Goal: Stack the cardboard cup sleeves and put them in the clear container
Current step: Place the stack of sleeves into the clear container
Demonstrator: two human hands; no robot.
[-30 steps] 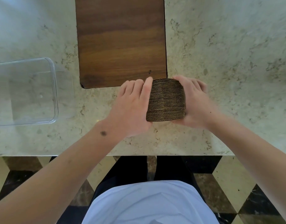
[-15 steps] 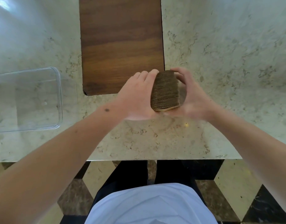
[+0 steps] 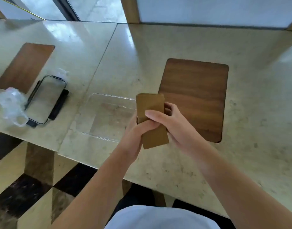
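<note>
A brown stack of cardboard cup sleeves (image 3: 150,104) is held above the marble counter, its flat face turned toward me. My left hand (image 3: 136,131) grips it from the lower left and my right hand (image 3: 171,123) wraps it from the right, thumb across the front. The clear container (image 3: 109,118) stands on the counter just left of the stack, with nothing visible inside. The stack's upper left edge overlaps the container's right rim in view.
A dark wood inlay (image 3: 194,96) lies right of my hands. A black-rimmed clear lid (image 3: 46,100) and crumpled clear plastic (image 3: 10,104) sit further left, next to a second wood inlay (image 3: 24,66). The counter's front edge runs below my forearms, above a patterned floor.
The stack has been lifted off the counter and turned so its flat face shows. It has moved left toward the container. My view has swung left and up.
</note>
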